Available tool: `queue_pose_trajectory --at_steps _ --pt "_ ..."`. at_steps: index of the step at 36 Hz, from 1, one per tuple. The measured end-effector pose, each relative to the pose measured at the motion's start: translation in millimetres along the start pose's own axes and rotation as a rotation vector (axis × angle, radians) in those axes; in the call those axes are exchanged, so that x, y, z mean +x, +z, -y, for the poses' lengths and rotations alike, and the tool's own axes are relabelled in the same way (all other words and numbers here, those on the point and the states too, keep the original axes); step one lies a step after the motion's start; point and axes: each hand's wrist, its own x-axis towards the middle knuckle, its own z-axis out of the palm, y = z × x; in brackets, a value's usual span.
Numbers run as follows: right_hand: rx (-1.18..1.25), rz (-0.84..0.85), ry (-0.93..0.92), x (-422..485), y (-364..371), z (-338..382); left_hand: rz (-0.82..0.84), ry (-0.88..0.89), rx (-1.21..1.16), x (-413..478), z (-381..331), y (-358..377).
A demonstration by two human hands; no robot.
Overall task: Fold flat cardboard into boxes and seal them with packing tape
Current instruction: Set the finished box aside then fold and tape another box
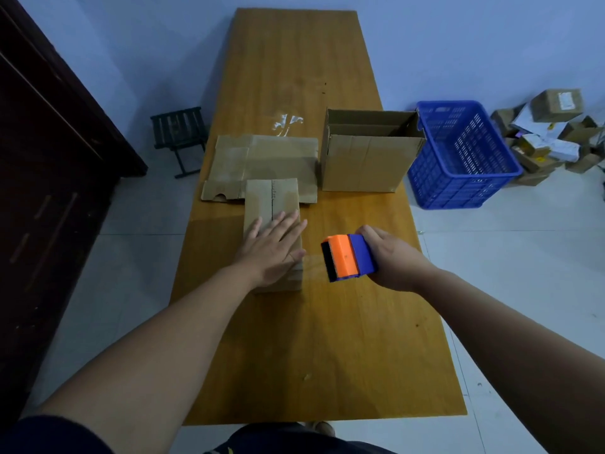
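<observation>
On the table (294,60), seen from my head camera, the small folded box (271,198) stands just in front of the flat cardboard (262,158), with a dark seam running down the middle of its top. My left hand (271,247) lies flat on the box's near end, fingers straight and spread, pressing the flaps down without gripping anything. My right hand (393,257) is wrapped round the orange and blue tape dispenser (347,257), which sits just to the right of the box. A faint clear strip of tape (314,263) seems to stretch from the box's near right edge to the dispenser's dark front edge, though I cannot tell exactly where it is stuck. I judge I am drawing out a strip and about to cut it. To do that well, I want real weight through my left palm, because this light box will slide towards the pull otherwise. The strip should stay taut and level so it does not wrinkle or fold onto itself. Then I tilt the dispenser so its edge bites the tape cleanly and smooth the loose tail down the box's side. A larger open box (366,158) stands behind, well apart from my work.
</observation>
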Motion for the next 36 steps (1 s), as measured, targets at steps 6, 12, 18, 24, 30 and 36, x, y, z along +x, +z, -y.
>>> queue_pose_trajectory --at_steps 6,12,18,24,30,36 --pt "0.024 0.041 0.019 -3 3 2 -0.025 0.001 -0.005 -1 0 -2" --pt "-0.006 0.060 0.127 -6 30 0 -0.027 0.025 -0.011 -2 -1 -1" --pt "-0.078 0.041 0.100 3 30 -2 -0.018 0.021 -0.013 -3 -2 -3" --pt "0.162 0.019 0.186 -5 22 -9 -0.028 0.018 0.001 -2 0 -3" --pt "0.095 -0.029 0.151 -15 26 -9 -0.036 0.029 -0.008 -1 1 2" --pt "-0.130 0.025 0.162 -1 42 -6 -0.035 0.014 -0.030 -1 -1 1"
